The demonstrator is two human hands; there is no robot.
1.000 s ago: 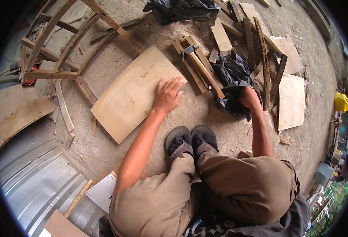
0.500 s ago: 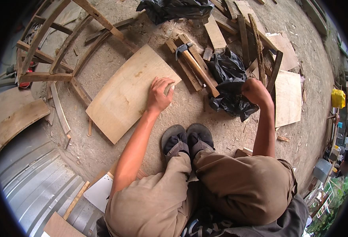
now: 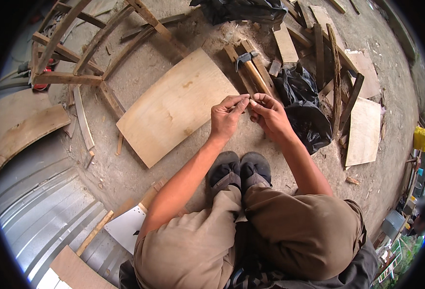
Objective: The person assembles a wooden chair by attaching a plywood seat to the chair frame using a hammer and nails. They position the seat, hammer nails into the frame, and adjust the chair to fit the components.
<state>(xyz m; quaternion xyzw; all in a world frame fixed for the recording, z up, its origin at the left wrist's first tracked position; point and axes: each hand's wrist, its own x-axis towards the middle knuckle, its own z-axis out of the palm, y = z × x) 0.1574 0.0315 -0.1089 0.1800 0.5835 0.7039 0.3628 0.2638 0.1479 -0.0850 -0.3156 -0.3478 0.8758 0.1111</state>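
My left hand (image 3: 226,118) and my right hand (image 3: 272,118) meet in front of me, fingertips pinched together. Whatever lies between the fingers is too small to make out. To their left, a plywood panel (image 3: 174,108) rests on the ground, its right corner close to my left hand. Just beyond my hands lies a hammer (image 3: 244,59) on wooden strips, its lower handle partly hidden by my right hand. A crumpled black plastic bag (image 3: 310,127) sits to the right of my right hand.
A wooden frame (image 3: 80,78) stands at the far left. Scrap boards and sticks (image 3: 337,77) are piled at the far right. Another black bag (image 3: 241,10) lies at the back. Corrugated metal sheeting (image 3: 53,212) is at the lower left; my sandals (image 3: 224,171) rest below my hands.
My right hand has moved left from above the black bag to my left hand. The left hand has lifted off the plywood and closed its fingers. The view has shifted slightly.
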